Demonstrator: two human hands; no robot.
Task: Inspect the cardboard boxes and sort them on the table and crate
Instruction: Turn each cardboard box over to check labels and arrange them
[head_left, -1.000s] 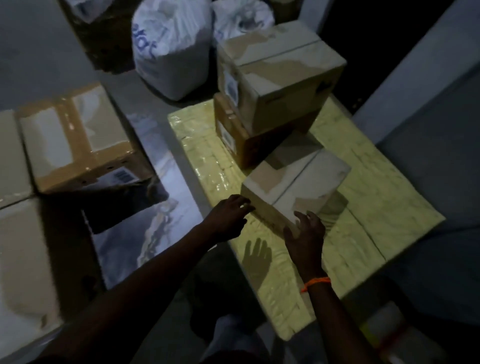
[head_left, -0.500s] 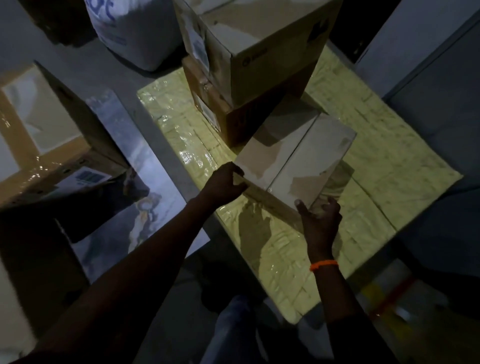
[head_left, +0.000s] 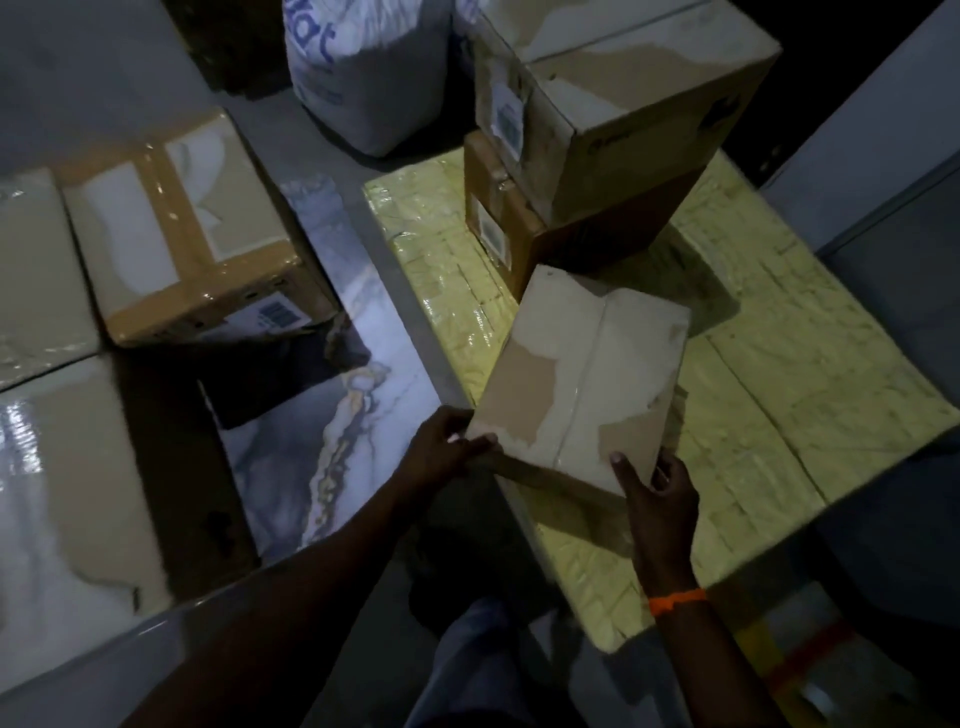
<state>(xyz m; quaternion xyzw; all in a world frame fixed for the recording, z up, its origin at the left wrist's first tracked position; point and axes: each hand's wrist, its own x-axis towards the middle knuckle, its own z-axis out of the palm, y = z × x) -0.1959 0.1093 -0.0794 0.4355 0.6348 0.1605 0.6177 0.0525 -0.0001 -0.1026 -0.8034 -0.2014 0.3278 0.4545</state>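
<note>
A small cardboard box (head_left: 582, 384) with torn pale tape is tilted over the near left part of the yellow wrapped surface (head_left: 779, 374). My left hand (head_left: 441, 452) grips its near left corner. My right hand (head_left: 654, 493) holds its near right corner, thumb on top. Behind it, a large box (head_left: 639, 104) is stacked on a darker box (head_left: 519, 228). On the marble table (head_left: 322, 441) to the left lies a taped box (head_left: 176, 234) with a barcode label.
Two pale wrapped boxes lie at the far left, one (head_left: 31, 270) behind the other (head_left: 62, 493). A white printed sack (head_left: 363, 67) stands on the floor beyond the table. Grey wall panels (head_left: 883, 156) rise on the right. A narrow gap separates table and yellow surface.
Both hands have taken hold of the small box's near corners and lifted and turned it, so it now points away from me. The view has shifted right and back.
</note>
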